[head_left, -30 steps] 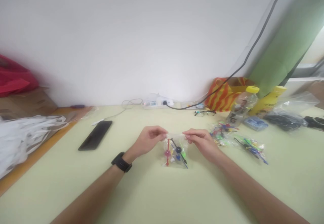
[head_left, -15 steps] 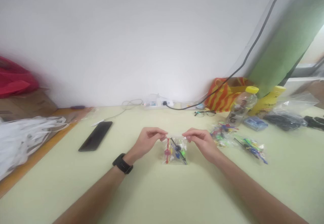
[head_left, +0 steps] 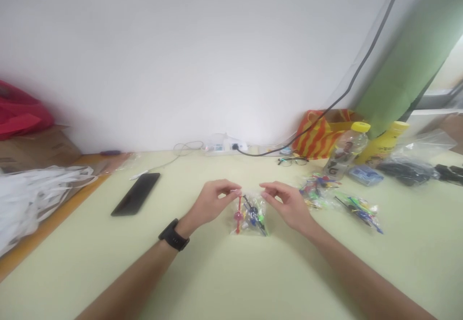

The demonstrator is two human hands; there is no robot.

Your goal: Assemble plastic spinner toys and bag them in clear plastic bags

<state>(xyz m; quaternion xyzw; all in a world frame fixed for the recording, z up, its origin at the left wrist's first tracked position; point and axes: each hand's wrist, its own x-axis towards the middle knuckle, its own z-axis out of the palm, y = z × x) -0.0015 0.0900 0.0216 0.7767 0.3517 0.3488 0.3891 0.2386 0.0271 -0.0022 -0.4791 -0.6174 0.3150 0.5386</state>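
A clear plastic bag lies on the table in front of me, with small plastic parts inside: a red stick with a round piece, a dark stick, and blue, green and white bits. My left hand, a black watch at its wrist, is at the bag's upper left corner. Its thumb and index tips are slightly apart, with the thumb at the bag's edge. At the upper right corner, my right hand has thumb and index finger parted, with nothing visible between them.
Two more bags of coloured parts, one farther back and one nearer, lie to the right. Behind them stand a clear bottle and a yellow bottle. A black phone lies left; glasses and a power strip are at the back.
Both hands have loosened their pinch on the bag's top corners, and thumbs and index fingers have moved apart. The bag stays in nearly the same place.
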